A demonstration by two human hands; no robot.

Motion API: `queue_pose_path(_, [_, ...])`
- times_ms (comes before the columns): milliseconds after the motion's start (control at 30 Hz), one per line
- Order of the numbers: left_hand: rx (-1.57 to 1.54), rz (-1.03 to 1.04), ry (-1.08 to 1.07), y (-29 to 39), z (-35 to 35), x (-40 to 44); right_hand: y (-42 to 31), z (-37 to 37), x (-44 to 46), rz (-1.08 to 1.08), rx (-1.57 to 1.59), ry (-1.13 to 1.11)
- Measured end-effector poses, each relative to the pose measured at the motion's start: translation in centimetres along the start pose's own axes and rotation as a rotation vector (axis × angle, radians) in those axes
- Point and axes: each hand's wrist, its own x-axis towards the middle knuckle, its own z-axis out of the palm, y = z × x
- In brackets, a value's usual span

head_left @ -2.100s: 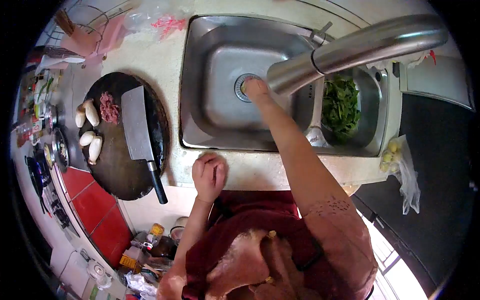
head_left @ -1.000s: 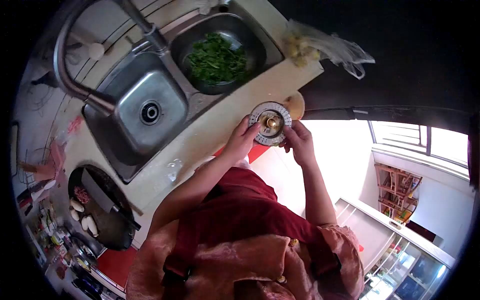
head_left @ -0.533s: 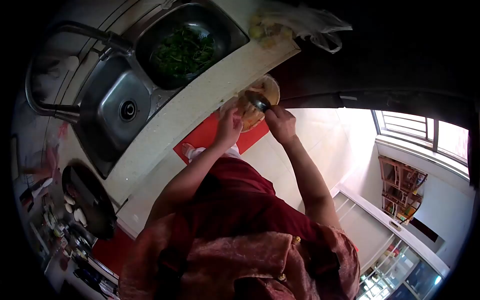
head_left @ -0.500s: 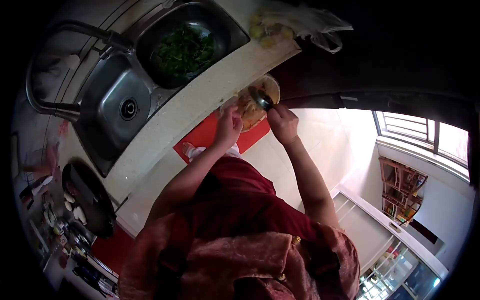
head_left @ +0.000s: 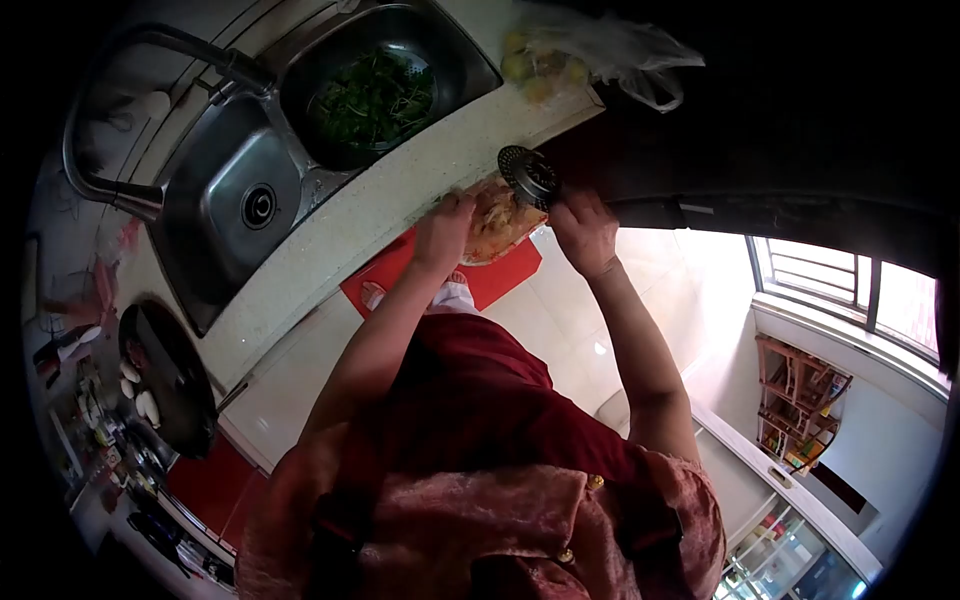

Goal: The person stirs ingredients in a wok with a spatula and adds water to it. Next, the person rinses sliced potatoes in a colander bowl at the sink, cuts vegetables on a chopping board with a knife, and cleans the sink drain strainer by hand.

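My right hand (head_left: 585, 225) grips a round, dark metal sink strainer (head_left: 530, 178) at its edge; the strainer has small holes and is tilted over a pale bin (head_left: 497, 252). The bin stands below the counter edge and has mixed food scraps (head_left: 497, 212) inside. At the bin's left side, my left hand (head_left: 444, 228) has its fingers curled and pressed together near the rim. Whatever those fingers pinch, if anything, is hidden.
Green leafy vegetables (head_left: 375, 100) lie in one sink basin (head_left: 455, 60); the other basin (head_left: 215, 185) shows its drain. A plastic bag (head_left: 635, 45) with yellowish round items sits at the counter's end. A black wok (head_left: 190, 400) is at left. Underfoot lies a red mat (head_left: 505, 280).
My right hand has turned the strainer so its round perforated face shows, and lies slightly to the right. My left hand has moved up and left to the bin's side, fingers closing.
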Motion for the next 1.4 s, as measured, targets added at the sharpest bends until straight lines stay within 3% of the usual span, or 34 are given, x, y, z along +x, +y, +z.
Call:
queue_pose_path(100, [-0.038, 0.352, 0.116, -0.8, 1.6, -0.3, 0.6, 1.2, -0.4, -0.032, 0.044, -0.051])
queue_pose_path(200, [-0.008, 0.273, -0.232, 0.9, 2.0, -2.7, 0.6, 1.0, -0.2, -0.007, 0.039, -0.094])
queue_pose_path(300, [0.011, 0.362, -0.16, 1.5, 1.4, -3.6, 0.6, 0.4, 0.6, -0.005, 0.035, 0.023])
queue_pose_path(333, [-0.024, 0.357, -0.157, 1.7, 0.8, -3.9, 0.9, 1.5, 0.2, -0.039, 0.029, -0.097])
queue_pose_path(400, [-0.085, 0.35, -0.138, 2.2, -1.8, -3.5, 0.7, 1.3, 0.2, -0.057, 0.05, -0.052])
queue_pose_path(533, [0.067, 0.065, 0.189, 1.1, -4.4, -3.2, 0.6, 1.1, 0.0, -0.018, 0.064, -0.107])
queue_pose_path(600, [0.199, 0.092, 0.126, -0.1, -3.6, -3.4, 0.3, 1.6, -0.3, -0.024, 0.037, -0.263])
queue_pose_path(667, [0.197, 0.104, 0.005, -0.6, -2.0, -3.6, 0.1, 1.2, -0.2, 0.061, 0.085, -0.105])
queue_pose_path(767, [0.07, 0.354, -0.099, 0.2, 0.6, -4.8, -1.3, 0.3, -0.6, 0.234, 0.159, -0.023])
queue_pose_path(867, [0.021, 0.626, 0.01, 2.3, 0.6, -5.1, -1.1, 0.7, -0.8, 0.292, 0.307, 0.07])
queue_pose_path(1000, [-0.064, 0.494, 0.074, 2.0, -1.0, -4.5, -0.7, 1.8, -1.4, 0.342, 0.213, -0.113])
queue_pose_path(1100, [-0.101, 0.319, 0.173, 1.2, -3.7, -4.5, -2.0, 0.7, 0.0, 0.938, 1.043, 0.028])
queue_pose_path(1133, [-0.111, 0.297, 0.213, 0.5, -4.4, -4.7, -2.7, -0.1, 1.3, 0.983, 1.212, 0.054])
queue_pose_path(1233, [-0.185, 0.238, 0.264, -1.1, -8.7, -5.7, -5.5, -0.3, 4.8, 1.05, 1.412, -0.047])
queue_pose_path(1400, [-0.285, 0.175, 0.417, -5.2, -13.1, -9.8, -12.0, 3.9, 12.7, 0.82, 1.446, -0.221])
